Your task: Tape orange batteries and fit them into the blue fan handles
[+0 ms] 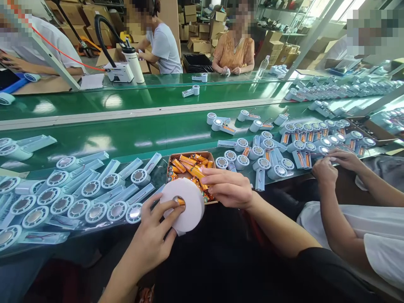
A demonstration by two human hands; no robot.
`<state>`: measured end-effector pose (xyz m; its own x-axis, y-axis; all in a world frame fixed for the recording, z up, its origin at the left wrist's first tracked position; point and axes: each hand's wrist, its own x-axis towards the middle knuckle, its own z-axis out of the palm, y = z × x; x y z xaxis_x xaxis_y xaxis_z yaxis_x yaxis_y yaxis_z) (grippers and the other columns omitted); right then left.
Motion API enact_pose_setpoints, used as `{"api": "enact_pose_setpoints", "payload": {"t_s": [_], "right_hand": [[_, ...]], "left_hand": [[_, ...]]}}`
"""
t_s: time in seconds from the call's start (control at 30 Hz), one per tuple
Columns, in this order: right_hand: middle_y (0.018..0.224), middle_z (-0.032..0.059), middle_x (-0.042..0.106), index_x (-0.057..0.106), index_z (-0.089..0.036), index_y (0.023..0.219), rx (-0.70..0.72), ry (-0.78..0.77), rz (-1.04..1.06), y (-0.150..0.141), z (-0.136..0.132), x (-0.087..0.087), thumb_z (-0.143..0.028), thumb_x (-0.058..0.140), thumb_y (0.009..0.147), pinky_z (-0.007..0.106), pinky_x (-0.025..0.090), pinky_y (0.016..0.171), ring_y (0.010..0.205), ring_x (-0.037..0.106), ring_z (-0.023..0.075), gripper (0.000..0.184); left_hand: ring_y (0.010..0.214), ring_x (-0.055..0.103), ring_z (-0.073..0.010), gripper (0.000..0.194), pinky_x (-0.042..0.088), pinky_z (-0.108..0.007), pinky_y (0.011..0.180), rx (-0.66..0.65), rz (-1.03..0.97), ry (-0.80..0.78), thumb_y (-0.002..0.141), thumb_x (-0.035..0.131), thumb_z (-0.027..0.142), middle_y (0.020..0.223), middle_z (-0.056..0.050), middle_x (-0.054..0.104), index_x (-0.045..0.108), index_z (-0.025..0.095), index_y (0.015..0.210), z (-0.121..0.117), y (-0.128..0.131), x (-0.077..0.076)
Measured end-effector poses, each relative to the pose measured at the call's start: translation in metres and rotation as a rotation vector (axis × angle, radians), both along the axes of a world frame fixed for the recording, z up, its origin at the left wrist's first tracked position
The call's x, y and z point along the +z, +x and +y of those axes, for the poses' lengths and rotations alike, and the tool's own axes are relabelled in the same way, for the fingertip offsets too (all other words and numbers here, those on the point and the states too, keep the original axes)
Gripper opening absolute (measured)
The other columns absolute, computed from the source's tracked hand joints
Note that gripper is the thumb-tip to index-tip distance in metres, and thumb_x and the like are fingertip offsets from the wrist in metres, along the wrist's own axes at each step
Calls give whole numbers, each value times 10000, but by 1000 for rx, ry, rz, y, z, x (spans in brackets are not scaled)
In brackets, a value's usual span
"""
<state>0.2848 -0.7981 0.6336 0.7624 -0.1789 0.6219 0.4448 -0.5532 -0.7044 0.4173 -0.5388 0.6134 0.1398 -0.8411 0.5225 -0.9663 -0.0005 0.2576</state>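
Observation:
My left hand (153, 231) grips a roll of white tape (193, 206) near the table's front edge, with fingers reaching into its core. Just beyond the roll, my right hand (232, 188) pinches an orange battery (198, 174) between thumb and fingers. Under that battery is a cardboard box (169, 158) of loose orange batteries, its near side partly hidden by the roll. To the left of the box lie several light-blue fan bodies (112, 181) with round heads and open handles.
More fan bodies (268, 145), some with orange batteries in their handles, crowd the right side. A co-worker's hands (334, 166) work there. A green conveyor belt (151, 134) runs behind. Across it sit other people, near a white device with a black hose (121, 71).

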Motion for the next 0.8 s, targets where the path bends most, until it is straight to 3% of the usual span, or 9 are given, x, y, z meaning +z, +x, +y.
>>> {"api": "enact_pose_setpoints", "payload": {"t_s": [0.13,0.23,0.3,0.37,0.43,0.53,0.6,0.67,0.8], "right_hand": [[1026,58,850,756,-291,839,129,-12,-3,1,7,-13,-252,740,942,514,640,1091,1209,779,278,111],[1156,75,835,748,-281,948,134,213,11,-7,17,-27,-268,732,946,543,565,1174,1344,707,280,21],[1400,110,750,739,-274,1147,111,465,88,-13,19,-31,-380,787,925,546,535,1196,1427,643,292,251],[1511,135,679,693,-271,1337,113,656,228,-16,15,-28,-450,847,882,514,565,1163,1403,661,290,513],[1399,127,750,701,-253,1379,137,708,413,-14,5,-20,-419,911,817,489,607,1109,1284,736,283,623],[1113,78,842,801,-201,1220,160,703,588,-6,-9,-7,-337,980,692,481,654,1030,1088,807,286,574],[1022,64,851,827,-189,1112,115,781,552,-1,-6,-6,-320,1001,635,477,673,992,1021,821,287,524],[1058,72,852,818,-201,1103,-5,941,389,3,10,-16,-344,1008,629,470,674,996,1041,819,288,530],[1298,95,802,768,-246,1184,-318,1220,29,7,56,-51,-444,946,742,440,653,1053,1215,768,296,515]], "left_hand": [[1407,493,-364,482,526,-573,1171,-47,-17,19,886,564,-3,1236,-105,724,736,228,1271,-1,4,5],[1416,497,-370,518,565,-545,1143,-65,-81,79,881,577,-9,1283,-96,744,747,226,1310,1,15,6],[1438,499,-372,601,589,-530,1125,-74,-132,123,868,578,-14,1329,-82,749,723,248,1389,4,24,7],[1469,499,-363,707,599,-513,1128,-93,-177,160,846,563,-33,1366,-60,746,681,284,1467,6,33,10],[1492,501,-339,784,591,-486,1154,-127,-222,160,827,529,-66,1365,-37,753,651,303,1507,5,40,16],[1520,487,-307,779,559,-444,1191,-208,-306,131,834,478,-99,1346,-9,765,671,283,1485,-3,47,30],[1492,510,-309,710,555,-446,1168,-223,-361,104,867,476,-91,1348,-2,765,705,269,1435,-11,45,36],[1408,564,-322,610,567,-455,1095,-170,-390,76,906,515,-51,1329,-19,772,735,258,1384,-20,36,35],[1152,628,-317,375,550,-464,953,-16,-342,60,950,642,94,1170,-88,796,778,212,1279,-34,2,12]]}}
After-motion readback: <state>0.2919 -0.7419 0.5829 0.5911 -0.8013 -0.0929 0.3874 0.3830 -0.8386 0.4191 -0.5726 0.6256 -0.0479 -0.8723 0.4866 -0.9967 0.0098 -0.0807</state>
